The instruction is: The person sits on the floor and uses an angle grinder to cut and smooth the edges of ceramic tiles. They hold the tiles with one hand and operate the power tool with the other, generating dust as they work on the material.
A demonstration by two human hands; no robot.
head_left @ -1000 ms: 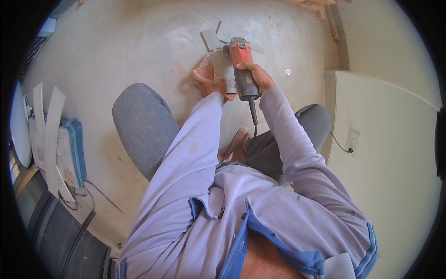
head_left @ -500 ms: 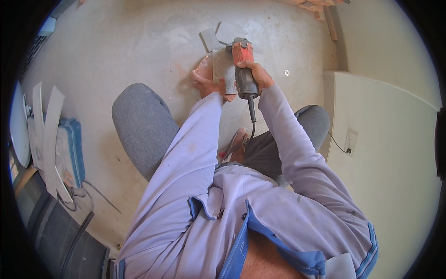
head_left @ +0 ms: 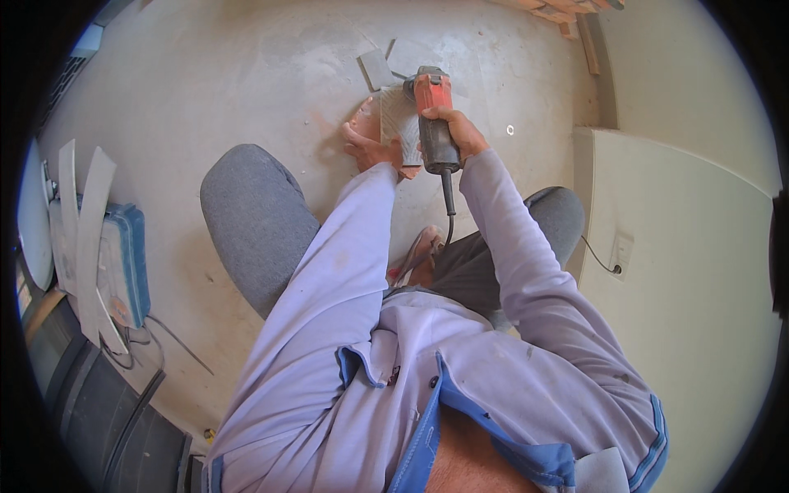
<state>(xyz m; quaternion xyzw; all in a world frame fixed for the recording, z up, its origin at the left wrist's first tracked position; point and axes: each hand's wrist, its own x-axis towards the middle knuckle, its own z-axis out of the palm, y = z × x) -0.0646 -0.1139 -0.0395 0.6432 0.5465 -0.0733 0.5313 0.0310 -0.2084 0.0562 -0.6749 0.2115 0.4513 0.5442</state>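
Observation:
My right hand [head_left: 462, 135] is wrapped round the dark body of a red and black angle grinder [head_left: 433, 92], whose cord runs down toward my legs. The grinder's head rests at the far right edge of a grey ridged tile [head_left: 398, 107]; its disc is mostly hidden. My left hand [head_left: 371, 149] grips the near left side of that tile, fingers curled over a reddish slab-like piece [head_left: 366, 117] lying beside or under it. Just beyond the tile lie a small grey tile offcut [head_left: 376, 69] and a thin strip [head_left: 390, 48].
At left a blue case [head_left: 125, 263] stands with long pale strips [head_left: 92, 238] leaning on it, and cables lie nearby. A white panel [head_left: 657, 230] with a plugged socket [head_left: 623, 253] is on the right. Reddish bricks or blocks [head_left: 559, 8] sit at the far right.
The whole view has shifted very slightly. Both hands, the grinder and the tile keep nearly the same places relative to each other.

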